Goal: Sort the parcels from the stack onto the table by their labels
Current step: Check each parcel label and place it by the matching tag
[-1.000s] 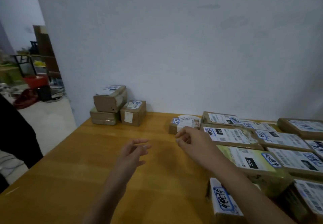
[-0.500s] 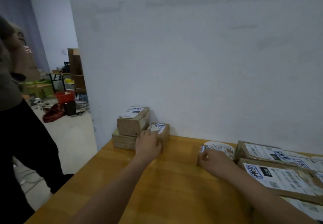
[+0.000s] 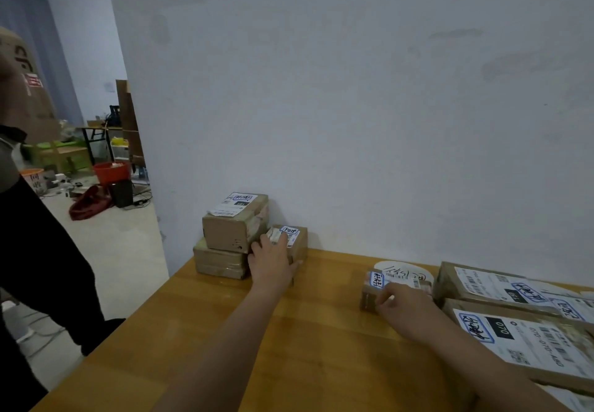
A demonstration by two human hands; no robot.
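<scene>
On the wooden table (image 3: 321, 347), by the wall, a small brown parcel (image 3: 297, 244) with a blue-marked label stands beside a stack of two parcels (image 3: 231, 235). My left hand (image 3: 271, 262) grips this small parcel, fingers over its top and thumb at its right side. Further right lies another small parcel (image 3: 374, 289) with a blue-marked label, a round white label (image 3: 403, 275) behind it. My right hand (image 3: 406, 310) has its fingers curled against this parcel's near right edge. Flat labelled parcels (image 3: 514, 325) lie in rows at the right.
The white wall (image 3: 353, 122) runs right behind the parcels. A person in black (image 3: 38, 251) stands off the table's left edge. Beyond lie a red bucket (image 3: 111, 172), a red bag (image 3: 90, 204) and furniture on the floor.
My view swung left and up. My left hand reached from mid-table to the small parcel by the stack and closed on it. My right hand moved onto the small parcel near the round label.
</scene>
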